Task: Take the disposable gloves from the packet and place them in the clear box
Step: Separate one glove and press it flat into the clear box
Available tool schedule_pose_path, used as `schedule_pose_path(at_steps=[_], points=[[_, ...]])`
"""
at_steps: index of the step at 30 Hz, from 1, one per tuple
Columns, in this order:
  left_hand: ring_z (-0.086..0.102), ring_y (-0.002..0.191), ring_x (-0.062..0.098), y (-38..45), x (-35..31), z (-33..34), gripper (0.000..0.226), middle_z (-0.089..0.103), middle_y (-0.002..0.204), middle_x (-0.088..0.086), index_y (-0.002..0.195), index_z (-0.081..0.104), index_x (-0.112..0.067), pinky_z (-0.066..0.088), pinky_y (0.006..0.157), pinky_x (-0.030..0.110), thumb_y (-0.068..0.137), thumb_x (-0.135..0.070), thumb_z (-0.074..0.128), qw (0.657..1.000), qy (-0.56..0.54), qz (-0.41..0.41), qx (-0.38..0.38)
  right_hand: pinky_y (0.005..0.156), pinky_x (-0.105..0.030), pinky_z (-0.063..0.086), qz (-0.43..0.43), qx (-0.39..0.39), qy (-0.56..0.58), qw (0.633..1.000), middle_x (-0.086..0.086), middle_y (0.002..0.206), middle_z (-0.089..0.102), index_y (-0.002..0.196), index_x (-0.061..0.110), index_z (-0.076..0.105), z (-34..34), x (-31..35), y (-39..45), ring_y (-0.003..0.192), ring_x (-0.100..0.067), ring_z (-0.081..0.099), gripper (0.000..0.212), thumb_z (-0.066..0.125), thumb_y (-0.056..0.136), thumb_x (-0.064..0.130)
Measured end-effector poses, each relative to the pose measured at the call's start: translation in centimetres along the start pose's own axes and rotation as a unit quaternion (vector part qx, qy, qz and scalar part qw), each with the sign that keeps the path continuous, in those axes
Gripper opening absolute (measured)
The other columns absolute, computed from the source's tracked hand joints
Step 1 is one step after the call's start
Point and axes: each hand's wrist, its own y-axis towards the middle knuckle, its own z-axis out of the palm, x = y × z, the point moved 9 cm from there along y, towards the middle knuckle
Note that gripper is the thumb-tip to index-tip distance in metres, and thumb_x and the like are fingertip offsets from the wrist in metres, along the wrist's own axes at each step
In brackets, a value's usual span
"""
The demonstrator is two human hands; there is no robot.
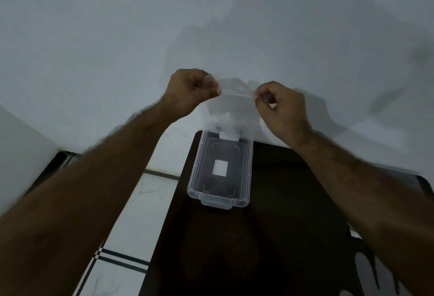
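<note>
Pale grey wall (211,13) fills the upper half of the view, carrying soft shadows of the arms toward 2 o'clock. White tiled floor (131,213) with dark grout lines runs from 9 o'clock down to 7 o'clock. Dark table (270,237), with rounded corners, occupies the lower centre and right, its far edge against the wall. Both bare forearms enter from the lower corners and converge above the table's far end. Clear box (220,171), open and lidless, stands on the table just below centre, its long axis pointing toward 12 o'clock; a white rectangular label shows through its base, and nothing else is seen inside it. Transparent packet (231,107) hangs in the air directly at 12 o'clock from the box, its lower end reaching down to the box's far rim; whether it touches cannot be told. Left hand (191,90) pinches the packet's top edge at its left end, fingers curled closed. Right hand (283,107) pinches the same edge at its right end, likewise clenched. Gloves within the packet cannot be made out separately.
</note>
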Motion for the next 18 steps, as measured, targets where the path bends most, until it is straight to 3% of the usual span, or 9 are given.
schedule_pose_path(at_steps=[3, 9, 14, 18], points=[[0.069, 0.08, -0.008, -1.9, 0.3, -0.2, 0.016, 0.078, 0.089, -0.01, 0.098, 0.085, -0.011, 0.049, 0.08, 0.009, 0.087, -0.021, 0.091, 0.997, 0.068, 0.044, 0.014, 0.089, -0.019, 0.056, -0.037, 0.014, -0.023, 0.999, 0.004, 0.103, 0.079, 0.106, 0.008, 0.079, 0.5, 0.2, -1.8, 0.094, -0.009, 0.071, 0.011, 0.072, 0.097, 0.01], [0.071, 0.086, 0.006, -6.1, 3.4, 1.8, 0.014, 0.081, 0.098, -0.007, 0.103, 0.086, -0.016, 0.043, 0.083, 0.01, 0.09, -0.021, 0.088, 0.968, 0.211, 0.127, 0.052, 0.086, -0.034, 0.061, -0.069, 0.076, -0.084, 0.991, -0.003, 0.101, 0.082, 0.105, 0.009, 0.079, 3.3, -2.4, -5.9, 0.089, -0.019, 0.075, 0.011, 0.074, 0.095, 0.009], [0.077, 0.079, 0.023, -8.4, 7.3, 4.5, 0.005, 0.083, 0.088, -0.002, 0.094, 0.085, -0.016, 0.045, 0.08, 0.028, 0.09, -0.018, 0.087, 0.94, 0.286, 0.166, 0.081, 0.077, -0.041, 0.057, -0.077, 0.186, -0.127, 0.971, 0.0, 0.083, 0.076, 0.099, 0.015, 0.076, 7.8, -5.6, -8.9, 0.073, -0.019, 0.067, 0.008, 0.07, 0.096, 0.018], [0.076, 0.084, 0.026, -9.6, 10.3, 6.0, 0.006, 0.081, 0.088, -0.003, 0.093, 0.084, -0.019, 0.049, 0.082, 0.038, 0.088, -0.021, 0.082, 0.93, 0.323, 0.144, 0.103, 0.092, -0.044, 0.054, -0.094, 0.265, -0.166, 0.945, 0.002, 0.08, 0.072, 0.092, 0.02, 0.07, 11.0, -6.9, -11.0, 0.074, -0.022, 0.065, 0.004, 0.066, 0.092, 0.019]])
